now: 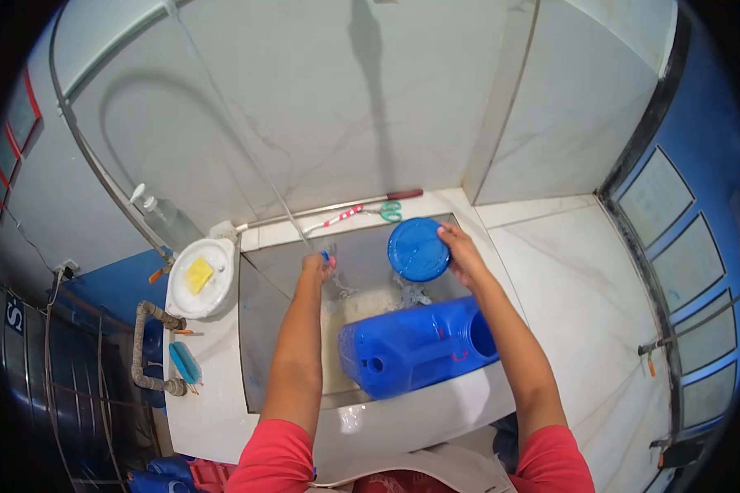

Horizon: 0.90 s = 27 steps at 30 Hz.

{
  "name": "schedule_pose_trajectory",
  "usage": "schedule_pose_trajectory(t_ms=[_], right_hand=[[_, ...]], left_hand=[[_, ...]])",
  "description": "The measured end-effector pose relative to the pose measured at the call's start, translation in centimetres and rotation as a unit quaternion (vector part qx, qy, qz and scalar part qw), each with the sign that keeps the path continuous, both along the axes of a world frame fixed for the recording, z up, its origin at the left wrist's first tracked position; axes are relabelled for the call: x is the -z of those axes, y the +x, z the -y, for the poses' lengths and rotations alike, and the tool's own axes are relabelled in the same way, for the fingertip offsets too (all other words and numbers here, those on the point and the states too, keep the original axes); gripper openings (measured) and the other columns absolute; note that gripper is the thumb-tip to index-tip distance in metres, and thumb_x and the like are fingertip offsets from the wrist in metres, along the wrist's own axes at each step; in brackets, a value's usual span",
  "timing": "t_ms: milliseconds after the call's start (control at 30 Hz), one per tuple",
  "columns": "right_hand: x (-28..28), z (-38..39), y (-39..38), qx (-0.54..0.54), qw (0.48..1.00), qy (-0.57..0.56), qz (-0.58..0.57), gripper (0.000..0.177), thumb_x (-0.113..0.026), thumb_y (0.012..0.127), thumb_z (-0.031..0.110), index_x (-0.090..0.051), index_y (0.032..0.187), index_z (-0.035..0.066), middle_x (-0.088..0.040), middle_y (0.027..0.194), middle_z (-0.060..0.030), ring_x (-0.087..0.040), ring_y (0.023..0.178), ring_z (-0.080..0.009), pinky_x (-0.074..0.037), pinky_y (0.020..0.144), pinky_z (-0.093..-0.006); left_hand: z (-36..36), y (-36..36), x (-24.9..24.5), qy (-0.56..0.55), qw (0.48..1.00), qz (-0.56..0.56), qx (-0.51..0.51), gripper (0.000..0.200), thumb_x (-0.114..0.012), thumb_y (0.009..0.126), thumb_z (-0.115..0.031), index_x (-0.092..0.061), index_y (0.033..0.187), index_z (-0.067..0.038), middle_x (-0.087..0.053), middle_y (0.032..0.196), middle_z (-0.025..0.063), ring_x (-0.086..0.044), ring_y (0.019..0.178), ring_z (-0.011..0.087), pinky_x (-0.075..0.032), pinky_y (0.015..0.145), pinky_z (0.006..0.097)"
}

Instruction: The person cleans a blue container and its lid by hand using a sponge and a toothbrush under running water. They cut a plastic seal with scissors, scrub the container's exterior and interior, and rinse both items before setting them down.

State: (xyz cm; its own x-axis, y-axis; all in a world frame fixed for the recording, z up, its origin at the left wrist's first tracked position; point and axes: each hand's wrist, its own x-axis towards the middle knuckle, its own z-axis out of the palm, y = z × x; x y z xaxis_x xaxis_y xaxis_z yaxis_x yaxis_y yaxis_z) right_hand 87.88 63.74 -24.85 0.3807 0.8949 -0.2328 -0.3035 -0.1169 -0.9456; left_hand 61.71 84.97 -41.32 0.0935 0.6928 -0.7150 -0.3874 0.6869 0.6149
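Observation:
My right hand point(460, 253) grips the edge of a round blue lid point(419, 249), which is wet and held over the sink point(267, 329). At the left part of the sink, my left hand point(319, 264) is closed around a small blue piece at the end of a thin hose point(269, 181). Below the lid, a large blue jug point(411, 349) lies on its side in the sink, its wide mouth facing right. Cloudy water point(337, 316) shows beside the jug.
A white bowl point(181, 300) with suds and a yellow sponge point(198, 274) stands left, near a pump bottle point(164, 218). A blue brush point(184, 362) and pipes point(141, 349) are below it. Green-handled scissors point(391, 211) and a long-handled tool point(329, 211) lie behind the sink.

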Motion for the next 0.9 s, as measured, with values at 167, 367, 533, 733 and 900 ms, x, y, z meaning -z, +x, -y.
schedule_pose_trajectory(t_ms=[167, 367, 533, 733, 900], right_hand=[[0.7, 5.4, 4.8, 0.018, 0.998, -0.044, -0.049, 0.028, -0.052, 0.092, 0.025, -0.054, 0.111, 0.003, -0.061, 0.101, -0.0082, -0.061, 0.086, -0.0147, -0.051, 0.073, -0.0284], [2.1, 12.4, 8.9, 0.075, 0.990, 0.031, -0.117, 0.032, -0.048, 0.094, 0.025, -0.052, 0.113, 0.000, -0.061, 0.105, -0.0113, -0.062, 0.092, -0.0206, -0.053, 0.080, -0.0363], [3.1, 15.9, 9.0, 0.148, 0.970, 0.075, -0.179, 0.035, -0.046, 0.094, 0.025, -0.049, 0.115, -0.003, -0.060, 0.109, -0.0157, -0.062, 0.097, -0.0245, -0.053, 0.082, -0.0385], [4.1, 17.6, 8.4, 0.153, 0.966, 0.082, -0.191, 0.033, -0.044, 0.096, 0.025, -0.049, 0.114, -0.002, -0.059, 0.111, -0.0154, -0.062, 0.097, -0.0246, -0.053, 0.082, -0.0386], [4.1, 19.4, 8.2, 0.160, 0.963, 0.083, -0.199, 0.034, -0.044, 0.096, 0.025, -0.049, 0.115, -0.002, -0.059, 0.110, -0.0157, -0.063, 0.096, -0.0245, -0.054, 0.082, -0.0386]], left_hand=[[0.5, -4.6, 9.4, 0.085, 0.939, -0.125, 0.310, 0.013, -0.043, 0.090, -0.012, -0.052, 0.089, -0.003, -0.054, 0.073, 0.0084, -0.055, 0.056, 0.0185, -0.046, 0.043, 0.0266], [19.2, -5.0, -12.9, 0.122, 0.941, -0.016, 0.316, 0.026, -0.047, 0.091, -0.014, -0.056, 0.112, -0.002, -0.057, 0.090, 0.0103, -0.058, 0.078, 0.0195, -0.051, 0.069, 0.0270], [28.3, -6.0, -16.4, 0.500, 0.686, -0.311, 0.427, 0.036, -0.057, 0.089, -0.024, -0.055, 0.112, 0.005, -0.056, 0.103, 0.0177, -0.060, 0.091, 0.0243, -0.051, 0.077, 0.0320], [31.2, -2.9, -17.1, 0.494, 0.589, -0.496, 0.405, 0.040, -0.065, 0.081, -0.034, -0.059, 0.089, 0.005, -0.061, 0.074, 0.0206, -0.062, 0.066, 0.0350, -0.051, 0.059, 0.0409], [30.0, -1.8, -17.4, 0.431, 0.539, -0.545, 0.476, 0.041, -0.064, 0.080, -0.037, -0.053, 0.082, 0.002, -0.058, 0.075, 0.0221, -0.061, 0.066, 0.0367, -0.050, 0.057, 0.0430]])
